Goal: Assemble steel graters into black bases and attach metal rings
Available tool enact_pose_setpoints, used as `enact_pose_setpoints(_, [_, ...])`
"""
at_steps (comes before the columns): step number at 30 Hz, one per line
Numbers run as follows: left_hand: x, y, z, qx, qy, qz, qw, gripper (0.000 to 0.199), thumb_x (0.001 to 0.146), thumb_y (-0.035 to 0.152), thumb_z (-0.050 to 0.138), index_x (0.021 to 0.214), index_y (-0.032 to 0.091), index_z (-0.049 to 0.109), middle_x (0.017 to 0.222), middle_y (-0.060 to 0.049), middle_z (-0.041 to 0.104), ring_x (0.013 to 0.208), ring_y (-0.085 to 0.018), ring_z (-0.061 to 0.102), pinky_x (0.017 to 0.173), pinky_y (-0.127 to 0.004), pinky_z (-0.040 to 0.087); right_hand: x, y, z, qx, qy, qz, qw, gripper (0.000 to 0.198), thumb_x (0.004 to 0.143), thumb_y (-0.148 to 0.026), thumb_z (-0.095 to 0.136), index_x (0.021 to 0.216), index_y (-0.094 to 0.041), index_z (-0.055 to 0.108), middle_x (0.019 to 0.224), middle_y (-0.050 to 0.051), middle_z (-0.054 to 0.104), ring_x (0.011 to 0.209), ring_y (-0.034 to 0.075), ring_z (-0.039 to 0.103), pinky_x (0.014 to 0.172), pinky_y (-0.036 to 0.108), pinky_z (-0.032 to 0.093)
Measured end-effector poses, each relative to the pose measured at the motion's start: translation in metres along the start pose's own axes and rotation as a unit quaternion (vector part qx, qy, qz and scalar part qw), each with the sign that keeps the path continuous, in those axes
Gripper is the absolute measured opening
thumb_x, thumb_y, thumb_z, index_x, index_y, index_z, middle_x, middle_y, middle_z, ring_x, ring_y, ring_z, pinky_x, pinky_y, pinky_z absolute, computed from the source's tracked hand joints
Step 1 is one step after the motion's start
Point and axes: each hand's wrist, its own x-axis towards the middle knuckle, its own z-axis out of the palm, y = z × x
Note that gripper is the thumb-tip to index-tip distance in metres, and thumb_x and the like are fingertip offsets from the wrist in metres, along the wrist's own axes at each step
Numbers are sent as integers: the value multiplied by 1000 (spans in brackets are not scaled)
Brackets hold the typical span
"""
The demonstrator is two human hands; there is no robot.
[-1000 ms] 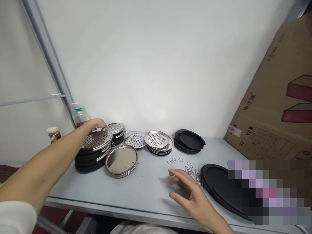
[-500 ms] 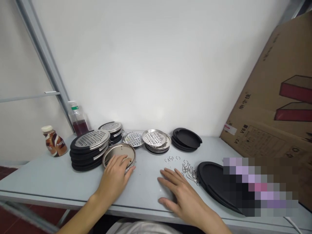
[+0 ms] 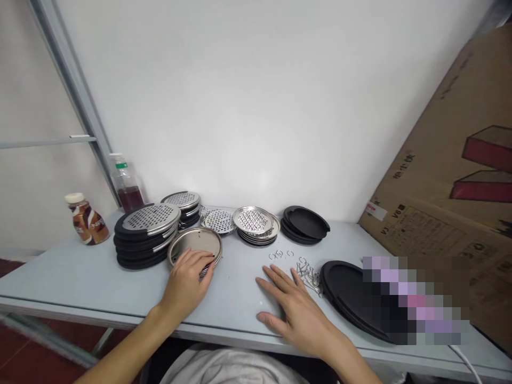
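Note:
My left hand (image 3: 187, 282) lies over the near side of a short stack of round metal plates (image 3: 202, 240). Its fingers rest on the top plate and its thumb is at the near right rim, so the hand is closed on the edge. The top plate is smooth and shiny, with a few small holes. My right hand (image 3: 294, 309) lies palm down on the table, open with fingers spread and nothing in it. Beside its fingertips is a pile of small metal clips (image 3: 308, 276), with several thin wire rings (image 3: 276, 255) just beyond.
Black-rimmed graters (image 3: 152, 218) are stacked at left, near two bottles (image 3: 90, 221). Grater discs (image 3: 253, 220) and black round trays (image 3: 306, 224) stand along the wall. More black trays (image 3: 352, 293) lie at right, beside a blurred patch and a cardboard box (image 3: 436, 186).
My left hand's fingers and thumb have drawn closer together at the plate's rim. My right hand has shifted slightly on the table. The view has tilted a little.

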Motion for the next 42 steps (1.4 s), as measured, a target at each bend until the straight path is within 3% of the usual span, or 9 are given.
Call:
enact_pose_setpoints(8, [3, 3, -4, 35, 62, 41, 997, 15, 94, 13, 55, 104, 17, 66, 99, -7, 74, 91, -22, 69, 105, -53, 43, 0, 2, 2, 14, 8, 10, 1000, 72, 89, -65, 49, 149, -29, 37, 161, 8, 22, 149, 30, 16, 120, 58, 2])
enact_pose_setpoints(15, [11, 29, -17, -18, 101, 130, 986, 19, 90, 3, 61, 104, 16, 65, 96, -4, 75, 88, -18, 70, 112, -58, 35, -1, 4, 8, 67, 45, 27, 996, 98, 84, -55, 62, 157, -26, 5, 161, 9, 23, 149, 27, 17, 122, 53, 3])
enact_pose_setpoints(22, [0, 59, -12, -140, -8, 201, 969, 23, 90, 1, 56, 107, 15, 64, 98, -5, 74, 93, -15, 68, 107, -42, 46, -3, 2, 11, 108, 90, 58, 988, 123, 69, -51, 78, 156, -28, -7, 163, 12, 13, 150, 34, 7, 120, 56, 13])
enact_pose_setpoints(30, [-2, 58, -8, -221, -153, 213, 939, 19, 92, 10, 53, 104, 17, 66, 99, -5, 73, 93, -18, 67, 97, -36, 52, -2, 2, 7, 112, 82, 37, 990, 116, 70, -48, 78, 156, -29, 3, 161, 9, 24, 149, 32, 17, 121, 55, 6])
enact_pose_setpoints(32, [-1, 58, -10, -233, -183, 199, 934, 16, 91, 15, 56, 102, 19, 67, 101, -6, 73, 95, -19, 67, 99, -36, 51, -2, 2, 7, 111, 81, 41, 990, 115, 70, -47, 78, 156, -29, 4, 160, 10, 25, 149, 33, 16, 120, 56, 7])
enact_pose_setpoints(35, [2, 59, -12, -234, -221, 169, 932, 13, 88, 25, 63, 99, 21, 69, 107, -5, 72, 104, -20, 66, 113, -42, 38, -2, 2, 7, 105, 81, 39, 990, 114, 71, -46, 77, 156, -29, 4, 160, 11, 25, 148, 35, 16, 120, 58, 8])
enact_pose_setpoints(39, [7, 60, -12, -210, -253, 106, 939, 48, 82, 50, 70, 122, 25, 63, 127, -9, 65, 128, -31, 52, 118, -59, 19, -2, 4, 9, 99, 87, 25, 991, 113, 71, -46, 77, 156, -29, 4, 160, 11, 26, 148, 33, 19, 120, 57, 7])
enact_pose_setpoints(42, [9, 58, -8, -199, -281, 72, 936, 75, 76, 60, 71, 139, 24, 51, 138, -13, 58, 134, -35, 45, 115, -65, 19, -2, 5, 10, 99, 94, 11, 991, 113, 72, -49, 76, 156, -30, 3, 159, 10, 27, 147, 31, 24, 120, 56, 6])
